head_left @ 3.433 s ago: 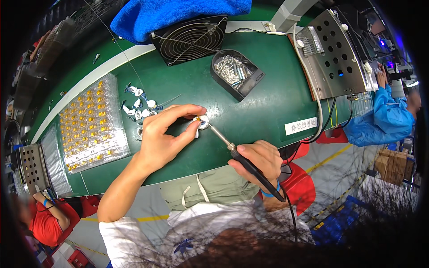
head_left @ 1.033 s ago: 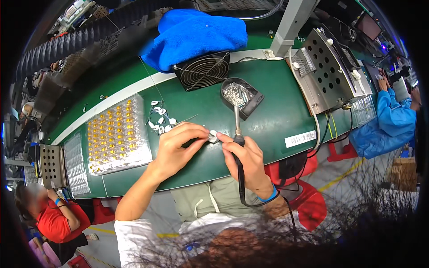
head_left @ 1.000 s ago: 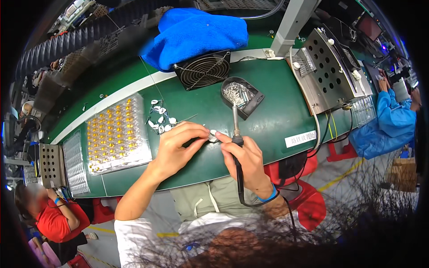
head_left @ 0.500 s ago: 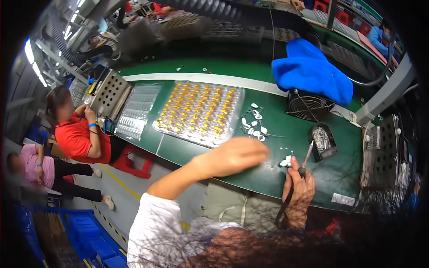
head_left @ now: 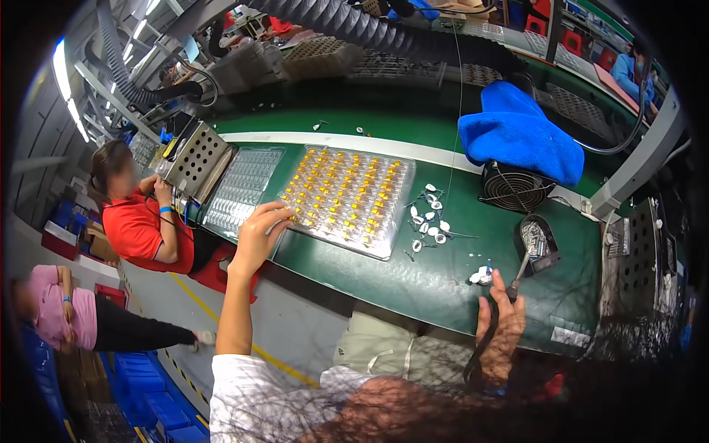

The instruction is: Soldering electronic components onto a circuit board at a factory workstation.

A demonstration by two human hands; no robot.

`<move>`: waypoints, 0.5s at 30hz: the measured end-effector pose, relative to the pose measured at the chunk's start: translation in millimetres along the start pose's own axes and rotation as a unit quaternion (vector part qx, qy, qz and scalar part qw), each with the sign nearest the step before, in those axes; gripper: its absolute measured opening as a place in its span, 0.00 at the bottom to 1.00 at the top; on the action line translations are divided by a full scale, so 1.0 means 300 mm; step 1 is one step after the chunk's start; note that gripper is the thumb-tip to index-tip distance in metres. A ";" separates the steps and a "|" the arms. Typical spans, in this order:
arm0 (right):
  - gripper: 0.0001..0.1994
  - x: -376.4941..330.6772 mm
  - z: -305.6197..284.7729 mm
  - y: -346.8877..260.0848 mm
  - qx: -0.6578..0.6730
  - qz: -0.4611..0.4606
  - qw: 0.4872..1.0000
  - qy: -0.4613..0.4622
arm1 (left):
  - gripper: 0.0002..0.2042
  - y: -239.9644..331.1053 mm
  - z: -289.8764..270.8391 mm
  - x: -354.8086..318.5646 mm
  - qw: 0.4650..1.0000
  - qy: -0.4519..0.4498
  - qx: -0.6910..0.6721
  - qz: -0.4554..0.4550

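I see the left hand [head_left: 257,235] has swung across the bench [head_left: 425,284] to the tray [head_left: 381,252] of yellow pieces; whether its fingers pinch anything, I can't tell. The right hand's [head_left: 507,323] fingers still hold the soldering iron [head_left: 512,291], near white pieces [head_left: 481,276].

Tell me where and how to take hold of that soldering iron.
Grip the soldering iron around its dark handle, probably best from the near side. The right hand holds it at that end, while the thin metal shaft, possibly hot, slants away toward the black bin.
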State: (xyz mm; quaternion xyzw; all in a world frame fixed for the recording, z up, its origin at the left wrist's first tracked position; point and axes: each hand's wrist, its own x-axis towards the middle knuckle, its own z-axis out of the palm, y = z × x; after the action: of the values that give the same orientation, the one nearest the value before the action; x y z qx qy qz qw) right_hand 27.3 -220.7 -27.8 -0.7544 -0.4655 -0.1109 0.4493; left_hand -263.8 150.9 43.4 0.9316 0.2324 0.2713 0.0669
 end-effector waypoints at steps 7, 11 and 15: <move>0.23 0.020 -0.008 -0.007 -0.007 -0.051 0.996 0.070 | 0.07 0.109 0.101 0.086 0.933 0.071 -0.350 -0.035; 0.19 0.012 -0.028 0.010 0.045 -0.099 0.992 0.070 | 0.09 0.432 0.205 0.188 0.893 -0.044 -0.448 0.024; 0.25 -0.029 -0.072 0.015 0.100 -0.092 0.985 0.109 | 0.09 0.655 0.316 0.319 0.870 -0.173 -0.450 0.105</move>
State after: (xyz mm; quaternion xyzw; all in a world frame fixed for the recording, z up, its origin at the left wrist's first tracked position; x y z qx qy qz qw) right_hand 31.4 -243.5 -23.3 -0.6430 -0.4900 -0.1863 0.5584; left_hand -63.8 22.3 58.1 0.8518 -0.0296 0.1867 0.4885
